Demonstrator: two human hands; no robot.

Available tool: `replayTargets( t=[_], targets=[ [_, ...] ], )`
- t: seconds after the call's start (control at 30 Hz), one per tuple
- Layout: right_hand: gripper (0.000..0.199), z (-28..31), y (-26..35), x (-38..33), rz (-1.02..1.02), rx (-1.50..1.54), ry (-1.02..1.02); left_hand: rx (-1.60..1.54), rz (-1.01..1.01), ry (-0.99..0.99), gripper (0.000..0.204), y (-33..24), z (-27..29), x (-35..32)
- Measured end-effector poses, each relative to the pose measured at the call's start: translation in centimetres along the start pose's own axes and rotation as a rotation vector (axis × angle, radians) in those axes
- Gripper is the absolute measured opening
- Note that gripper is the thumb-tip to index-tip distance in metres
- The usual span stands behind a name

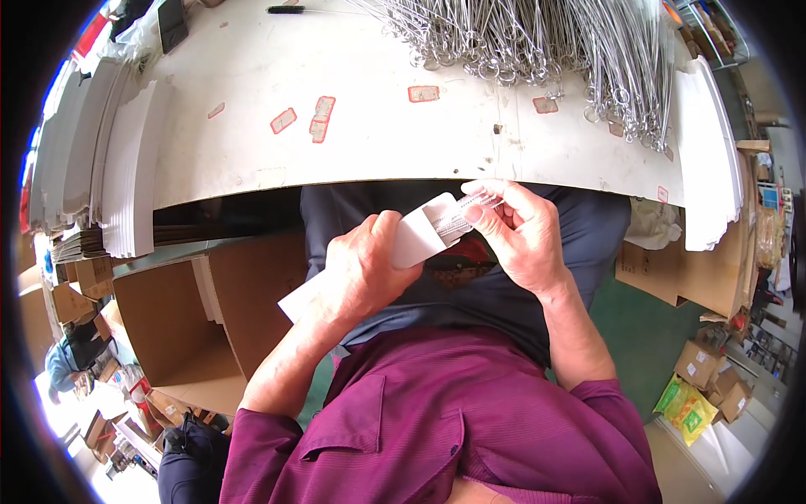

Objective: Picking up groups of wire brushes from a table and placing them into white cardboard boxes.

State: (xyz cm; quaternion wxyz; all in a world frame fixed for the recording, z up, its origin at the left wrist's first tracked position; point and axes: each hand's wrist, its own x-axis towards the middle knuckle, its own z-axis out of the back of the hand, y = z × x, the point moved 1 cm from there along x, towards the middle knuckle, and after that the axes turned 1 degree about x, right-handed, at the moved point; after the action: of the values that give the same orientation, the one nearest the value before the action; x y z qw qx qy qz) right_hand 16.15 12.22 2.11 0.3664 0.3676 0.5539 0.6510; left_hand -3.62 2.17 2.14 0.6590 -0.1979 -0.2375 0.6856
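In front of my lap, just below the table edge, my left hand (361, 265) is wrapped round a long, narrow white carton (417, 241). The carton tilts up to the right, its upper end open with a flap raised. A clear, printed packet (451, 220) sticks out of that open end. Thumb and fingers of my right hand (529, 239) pinch the packet's outer end. Through the clear wrap thin shiny lines show, but I cannot tell what they are. The part of the packet inside the carton is hidden.
A heap of wire brush stems with looped ends (520, 42) lies on the white table (353, 160). One black-bristled brush (285, 9) lies at the far left. Stacks of flat white cartons (130, 168) (705, 160) flank the table. An open cardboard box (180, 328) stands lower left.
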Motion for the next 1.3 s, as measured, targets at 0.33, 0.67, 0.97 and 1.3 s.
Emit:
replayTargets(
  t=[0.33, 0.67, 0.97, 1.3],
  targets=[
    [0.032, -2.4, -0.3, -0.9, 0.274, -0.354, 0.039, -0.086, 0.155, 0.085, 0.042, -0.8, -0.5, -0.1],
    [0.035, -1.1, -0.1, -1.2, 0.284, -0.359, 0.042, -0.14, 0.223, 0.08, 0.045, -0.9, -0.7, 0.0],
    [0.025, -0.3, 0.6, -1.2, -0.081, -0.058, 0.357, -0.192, 0.115, 0.046, 0.063, -0.8, -1.7, -1.1],
    [0.031, 0.2, 0.0, -2.6, -0.159, 0.078, 0.308, -0.338, 0.114, 0.072, 0.078, -1.3, -1.5, -0.5]
  ],
)
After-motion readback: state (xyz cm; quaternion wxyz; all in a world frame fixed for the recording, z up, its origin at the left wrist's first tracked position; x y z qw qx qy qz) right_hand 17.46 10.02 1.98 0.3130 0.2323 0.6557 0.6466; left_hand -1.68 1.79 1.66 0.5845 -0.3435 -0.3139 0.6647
